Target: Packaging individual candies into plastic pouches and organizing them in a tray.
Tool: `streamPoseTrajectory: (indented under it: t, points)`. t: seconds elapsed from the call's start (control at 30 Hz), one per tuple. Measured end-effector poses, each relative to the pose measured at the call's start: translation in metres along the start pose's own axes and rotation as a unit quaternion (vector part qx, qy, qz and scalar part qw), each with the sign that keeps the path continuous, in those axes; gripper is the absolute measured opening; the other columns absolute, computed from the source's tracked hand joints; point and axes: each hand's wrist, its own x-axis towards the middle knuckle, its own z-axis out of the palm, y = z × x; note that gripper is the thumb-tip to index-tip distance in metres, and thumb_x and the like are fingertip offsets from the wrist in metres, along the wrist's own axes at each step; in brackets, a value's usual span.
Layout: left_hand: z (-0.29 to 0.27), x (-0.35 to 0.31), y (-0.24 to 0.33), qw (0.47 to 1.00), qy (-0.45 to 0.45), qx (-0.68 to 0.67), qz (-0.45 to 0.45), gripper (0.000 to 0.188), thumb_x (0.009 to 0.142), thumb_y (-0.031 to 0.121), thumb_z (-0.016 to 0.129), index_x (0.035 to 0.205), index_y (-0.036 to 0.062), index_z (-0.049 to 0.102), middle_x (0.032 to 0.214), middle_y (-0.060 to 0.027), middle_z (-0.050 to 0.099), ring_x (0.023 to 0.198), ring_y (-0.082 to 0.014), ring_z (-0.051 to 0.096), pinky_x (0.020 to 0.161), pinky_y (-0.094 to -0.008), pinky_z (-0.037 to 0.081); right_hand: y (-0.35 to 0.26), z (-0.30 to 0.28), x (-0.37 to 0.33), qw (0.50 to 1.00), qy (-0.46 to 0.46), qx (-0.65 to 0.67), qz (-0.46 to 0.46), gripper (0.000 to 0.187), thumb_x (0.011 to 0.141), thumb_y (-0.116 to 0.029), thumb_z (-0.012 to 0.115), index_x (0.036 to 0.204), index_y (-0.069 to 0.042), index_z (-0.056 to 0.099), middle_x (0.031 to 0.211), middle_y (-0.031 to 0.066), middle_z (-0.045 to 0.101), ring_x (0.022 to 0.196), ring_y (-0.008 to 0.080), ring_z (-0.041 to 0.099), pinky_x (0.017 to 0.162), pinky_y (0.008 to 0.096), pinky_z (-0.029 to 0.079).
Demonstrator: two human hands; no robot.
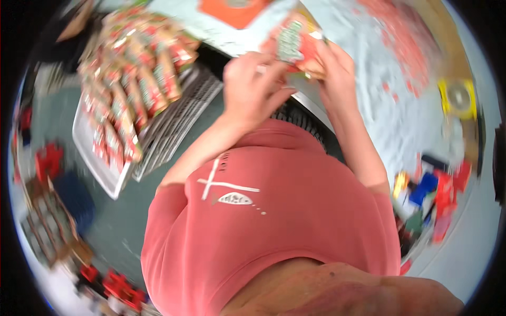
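A shiny red and brown packet with a pale green patch (290, 45) is up over the table edge, between my two hands. My right hand (339, 71) grips its right side, thumb toward the front. At its lower left, the fingers of my left hand (252, 87) are bent in against the packet's edge; a ring shows on one finger. The picture is blurred there, and the contents of the packet cannot be made out. To the left, many similar packets (139, 79) lie piled in overlapping rows on a white tray (97, 174).
Beneath the tray is a stack with many thin edges (182, 118). Loose red pieces (398, 45) lie on the pale blue table surface (385, 126) at right. An orange-red sheet (234, 9) lies at the top. A yellow square object (457, 99) stands far right. Another person's arm (76, 23) shows upper left.
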Motion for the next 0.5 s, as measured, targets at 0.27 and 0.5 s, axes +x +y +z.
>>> streamPoseTrajectory:
  t: [0.27, 0.5]
  points:
    - [-0.02, -0.019, -0.027, 0.996, 0.028, 0.081, 0.022, 0.014, 0.068, 0.011, 0.062, 0.082, 0.0119, 0.058, 0.084, -0.0019, 0.055, 0.086, -0.0215, 0.057, 0.068, -0.0358, 0.047, 0.009, 0.03, 0.006, 0.995, 0.034, -0.094, 0.016, 0.021, 0.097, -0.023, 0.06, 0.098, -0.003, 0.065, 0.077, 0.0042, 0.065, 0.057, 0.0101, 0.056, 0.042, 0.0232, 0.038]
    - [-0.127, -0.035, -0.058, 0.982, 0.099, 0.141, -0.08, 0.01, 0.075, 0.009, 0.063, 0.084, 0.0129, 0.064, 0.081, -0.0046, 0.06, 0.075, -0.0237, 0.063, 0.059, -0.0364, 0.052, 0.006, 0.034, 0.035, 0.999, 0.039, -0.034, -0.016, 0.021, 0.099, -0.02, 0.058, 0.095, 0.0, 0.063, 0.066, 0.0018, 0.057, 0.052, 0.0069, 0.046, 0.047, 0.0212, 0.032]
